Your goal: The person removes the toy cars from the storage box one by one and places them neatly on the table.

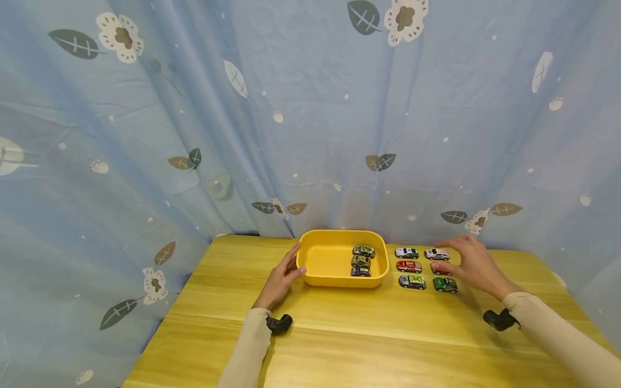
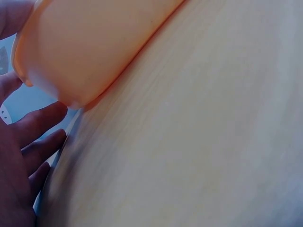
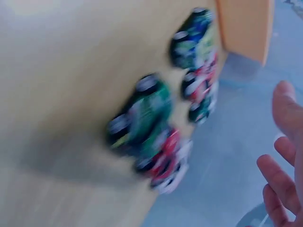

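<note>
Your right hand (image 1: 474, 264) hangs over the right-hand column of toy cars on the counter (image 1: 349, 334), fingers apart and grasping nothing. Seen from the head, your right thumb overlaps the red car (image 3: 168, 150), which it partly hides, and your forefinger reaches out by the white car (image 1: 437, 255); the green car (image 1: 445, 285) lies nearest you, just below the thumb. Your right wrist view, blurred over the cars, shows bare space between all of them and your fingers.

A second column stands just left of these: white-and-green car (image 1: 406, 253), orange-red car (image 1: 409, 267) and yellow-green car (image 1: 412, 282), between your right hand and the yellow box (image 1: 327, 264).

Your left hand (image 1: 280, 281) is at the box's left end, its thumb on the rim by the near corner and its fingers spread, unclenched, against the outside. Inside the box, well apart from those fingers, a dark green car (image 1: 364, 251), an olive car (image 1: 361, 262) and a purple car (image 1: 360, 271) line up toward the right wall.
</note>
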